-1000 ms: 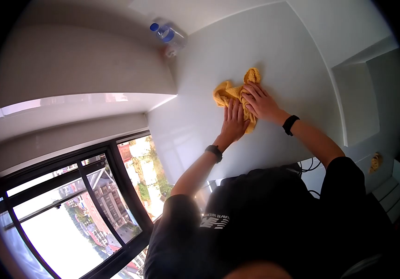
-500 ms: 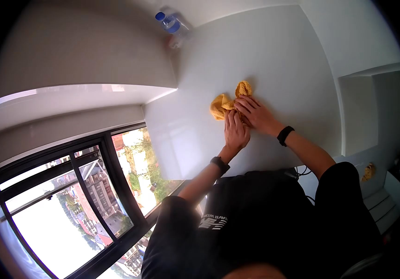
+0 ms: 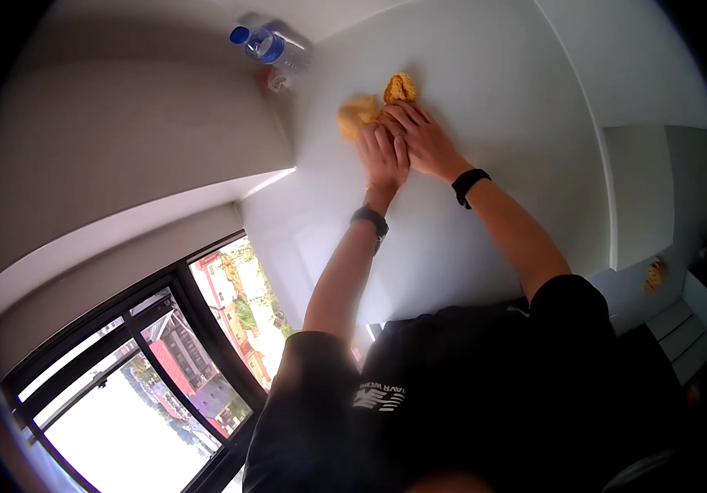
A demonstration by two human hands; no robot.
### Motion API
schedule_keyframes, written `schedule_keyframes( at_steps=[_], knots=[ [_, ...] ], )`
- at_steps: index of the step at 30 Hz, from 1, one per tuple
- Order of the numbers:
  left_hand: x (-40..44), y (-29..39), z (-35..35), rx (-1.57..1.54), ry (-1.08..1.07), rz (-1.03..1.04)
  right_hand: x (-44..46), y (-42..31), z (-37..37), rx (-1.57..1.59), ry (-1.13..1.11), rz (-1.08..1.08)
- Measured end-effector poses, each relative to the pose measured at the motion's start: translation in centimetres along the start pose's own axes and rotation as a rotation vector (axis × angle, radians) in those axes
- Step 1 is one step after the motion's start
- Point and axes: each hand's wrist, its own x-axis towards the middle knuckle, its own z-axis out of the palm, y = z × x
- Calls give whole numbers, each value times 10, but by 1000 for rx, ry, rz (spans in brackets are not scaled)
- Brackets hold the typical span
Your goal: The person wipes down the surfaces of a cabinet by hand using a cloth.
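A bunched yellow cloth (image 3: 358, 117) lies on the white tabletop (image 3: 485, 107), its loose folds sticking out past my fingers. My left hand (image 3: 384, 158) presses on its near side, fingers together and bent over the fabric. Beside it, touching, my right hand (image 3: 425, 141) grips the cloth near the fold that stands up at the far side. The part of the cloth beneath both palms is hidden, and its left end is blurred. Each wrist wears a black band.
A clear plastic bottle with a blue cap (image 3: 266, 47) lies at the far left corner by the wall. To the left is a black-framed window (image 3: 181, 329). A raised white ledge (image 3: 637, 197) borders the right side. A small yellow item (image 3: 655, 275) is beyond it.
Both hands have pushed the cloth away from my body across the tabletop, toward the far left. My arms are stretched further out, and the camera view has shifted slightly.
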Motion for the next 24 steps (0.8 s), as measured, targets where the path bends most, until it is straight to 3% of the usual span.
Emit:
schedule_keyframes(
  at_steps=[17, 24],
  knots=[
    [73, -11, -11, 61, 185, 7, 74, 29, 1, -53, 26, -51],
    [70, -12, -10, 56, 167, -23, 73, 28, 9, 7, 10, -19]
  ],
)
